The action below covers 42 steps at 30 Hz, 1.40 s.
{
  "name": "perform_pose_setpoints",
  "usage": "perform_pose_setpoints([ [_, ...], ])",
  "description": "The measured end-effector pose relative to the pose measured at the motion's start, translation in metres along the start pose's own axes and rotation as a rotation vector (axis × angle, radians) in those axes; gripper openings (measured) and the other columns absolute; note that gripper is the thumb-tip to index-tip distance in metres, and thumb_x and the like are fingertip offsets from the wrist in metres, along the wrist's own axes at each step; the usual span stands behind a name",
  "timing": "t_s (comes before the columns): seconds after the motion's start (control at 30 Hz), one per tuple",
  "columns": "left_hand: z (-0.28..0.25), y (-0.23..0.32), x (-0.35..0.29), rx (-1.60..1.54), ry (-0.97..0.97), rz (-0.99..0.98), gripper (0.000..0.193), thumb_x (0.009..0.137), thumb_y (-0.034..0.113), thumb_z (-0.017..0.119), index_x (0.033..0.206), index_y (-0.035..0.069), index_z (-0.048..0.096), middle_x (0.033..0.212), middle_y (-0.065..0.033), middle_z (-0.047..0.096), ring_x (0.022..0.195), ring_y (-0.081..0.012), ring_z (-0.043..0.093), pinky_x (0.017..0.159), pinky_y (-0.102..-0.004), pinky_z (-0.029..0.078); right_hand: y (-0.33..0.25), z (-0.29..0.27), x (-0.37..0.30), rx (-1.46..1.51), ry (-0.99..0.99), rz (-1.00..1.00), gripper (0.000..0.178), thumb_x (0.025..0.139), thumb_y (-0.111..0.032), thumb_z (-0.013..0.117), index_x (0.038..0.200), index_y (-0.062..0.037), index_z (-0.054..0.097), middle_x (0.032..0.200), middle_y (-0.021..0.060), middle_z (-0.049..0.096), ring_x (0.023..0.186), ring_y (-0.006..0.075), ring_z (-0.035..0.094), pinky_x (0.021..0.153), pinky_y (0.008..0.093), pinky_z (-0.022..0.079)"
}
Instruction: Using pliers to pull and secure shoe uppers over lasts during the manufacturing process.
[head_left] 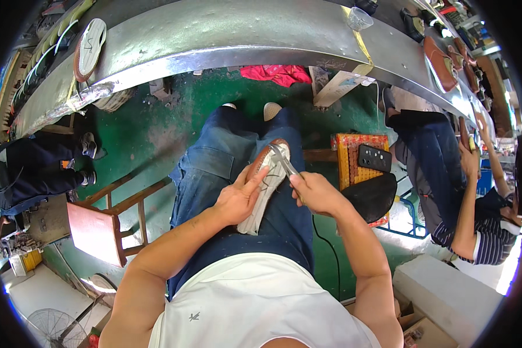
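Note:
Across my lap lies a shoe (267,200), brown at the toe, its pale underside facing up with dark marks on it. My left hand (240,197) grips its side, with fingers stretched along the edge. In my right hand (314,191) is a pair of metal pincers (283,161), the handles inside my closed fist. The pincers' jaws rest at the toe end of the shoe; whether they pinch the edge is too small to tell.
A metal bench (214,35) spans the far side, bearing an upturned shoe (90,49), a plastic cup (359,19) and brown shoes (439,64). At right are a stool with a phone (374,158) and a seated co-worker (452,174). A wooden stool (95,232) stands left.

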<state>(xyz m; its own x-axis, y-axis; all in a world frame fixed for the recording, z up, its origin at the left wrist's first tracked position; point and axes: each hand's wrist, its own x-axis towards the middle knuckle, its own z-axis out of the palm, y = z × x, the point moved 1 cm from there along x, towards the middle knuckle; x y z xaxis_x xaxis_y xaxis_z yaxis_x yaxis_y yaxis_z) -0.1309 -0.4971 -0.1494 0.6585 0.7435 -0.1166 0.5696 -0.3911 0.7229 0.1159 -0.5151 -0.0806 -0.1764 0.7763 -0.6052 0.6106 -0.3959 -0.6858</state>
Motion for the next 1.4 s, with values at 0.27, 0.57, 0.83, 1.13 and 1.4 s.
perform_pose_setpoints([
  [0.27, 0.013, 0.002, 0.008, -0.174, 0.026, -0.28, 0.078, 0.1, 0.034, 0.056, 0.158, -0.003, 0.017, 0.146, -0.0344, 0.046, 0.129, -0.0477, 0.053, 0.107, -0.047, 0.045, 0.017, 0.048, -0.016, -0.306, 0.207, -0.288, 0.037, 0.103, -0.033, 0.054, 0.093, 0.0021, 0.059, 0.088, 0.0277, 0.067, 0.084, 0.0474, 0.065, 0.075, 0.0523, 0.05],
  [0.57, -0.011, -0.016, 0.027, -0.867, -0.241, -0.405, 0.077, 0.091, 0.017, 0.075, 0.156, 0.006, 0.035, 0.141, -0.0125, 0.058, 0.128, -0.0205, 0.056, 0.11, -0.0352, 0.043, 0.007, 0.032, -0.071, -0.164, -0.243, -0.115, 0.032, 0.099, -0.029, 0.059, 0.1, 0.0035, 0.059, 0.09, 0.0266, 0.068, 0.089, 0.0447, 0.066, 0.08, 0.0498, 0.051],
  [0.83, 0.002, -0.015, 0.013, -0.922, -0.19, -0.427, 0.072, 0.092, 0.016, 0.073, 0.155, 0.007, 0.038, 0.14, -0.012, 0.059, 0.128, -0.022, 0.056, 0.11, -0.0365, 0.043, 0.004, 0.068, -0.075, -0.5, -0.116, -0.169, 0.037, 0.101, -0.032, 0.058, 0.116, 0.0014, 0.058, 0.101, 0.0266, 0.067, 0.097, 0.0438, 0.066, 0.086, 0.0512, 0.052],
  [1.13, 0.013, -0.016, -0.042, -0.921, -0.336, -0.264, 0.094, 0.1, 0.022, 0.061, 0.163, 0.008, -0.008, 0.166, -0.0218, 0.016, 0.153, -0.0316, 0.021, 0.123, -0.037, 0.021, 0.03, 0.032, -0.069, 0.141, -0.49, 0.137, 0.037, 0.105, -0.035, 0.05, 0.1, -0.0021, 0.064, 0.085, 0.0135, 0.07, 0.071, 0.0248, 0.069, 0.066, 0.0374, 0.055],
  [1.4, 0.011, -0.004, -0.03, -0.551, -0.173, -0.249, 0.098, 0.094, 0.028, 0.07, 0.162, 0.001, 0.005, 0.161, -0.0254, 0.029, 0.148, -0.0329, 0.035, 0.12, -0.0355, 0.028, 0.034, 0.019, -0.005, 0.11, 0.125, -0.094, 0.044, 0.108, -0.035, 0.042, 0.097, 0.0029, 0.062, 0.076, 0.0115, 0.067, 0.068, 0.0217, 0.068, 0.068, 0.0374, 0.053],
])
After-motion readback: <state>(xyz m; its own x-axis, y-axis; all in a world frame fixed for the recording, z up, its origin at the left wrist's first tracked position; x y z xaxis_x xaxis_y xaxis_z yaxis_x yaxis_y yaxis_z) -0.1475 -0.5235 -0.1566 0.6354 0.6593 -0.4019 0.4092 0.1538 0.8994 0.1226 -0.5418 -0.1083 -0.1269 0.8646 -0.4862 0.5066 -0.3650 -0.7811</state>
